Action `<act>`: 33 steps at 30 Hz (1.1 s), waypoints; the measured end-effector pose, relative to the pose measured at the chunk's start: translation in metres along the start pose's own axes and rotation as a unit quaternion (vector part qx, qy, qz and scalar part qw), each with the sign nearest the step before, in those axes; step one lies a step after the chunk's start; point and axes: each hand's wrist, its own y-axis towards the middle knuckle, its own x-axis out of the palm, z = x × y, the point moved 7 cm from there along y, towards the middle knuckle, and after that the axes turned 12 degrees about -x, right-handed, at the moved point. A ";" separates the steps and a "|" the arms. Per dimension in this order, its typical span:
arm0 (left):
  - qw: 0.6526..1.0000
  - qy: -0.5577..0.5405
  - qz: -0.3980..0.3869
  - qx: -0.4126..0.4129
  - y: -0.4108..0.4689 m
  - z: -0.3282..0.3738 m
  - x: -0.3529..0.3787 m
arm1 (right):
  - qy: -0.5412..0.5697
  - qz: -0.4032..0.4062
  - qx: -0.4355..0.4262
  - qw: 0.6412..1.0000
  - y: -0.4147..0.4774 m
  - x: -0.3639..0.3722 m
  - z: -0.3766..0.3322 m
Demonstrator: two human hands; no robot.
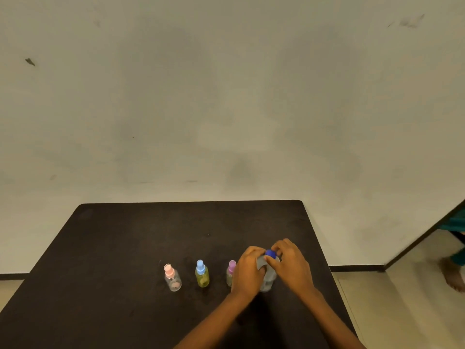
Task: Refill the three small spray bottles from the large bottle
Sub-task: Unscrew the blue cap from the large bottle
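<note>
Three small spray bottles stand in a row on the dark table (125, 235): one with a pink cap (172, 277), a yellowish one with a light blue cap (201, 274), and one with a purple cap (230, 272), partly hidden behind my left hand. To their right stands the large clear bottle (268, 278) with a dark blue cap (270, 253). My left hand (247, 272) grips the large bottle's upper body. My right hand (289, 265) pinches the blue cap with its fingertips.
A plain wall rises behind the table. The table's right edge runs close to my right arm. At the far right a doorway opens, and another person's bare foot (454, 275) stands on the light floor there.
</note>
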 end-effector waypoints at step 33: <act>0.997 0.026 0.042 0.056 0.001 -0.007 0.004 | -0.005 -0.068 -0.009 0.998 0.012 0.000 0.003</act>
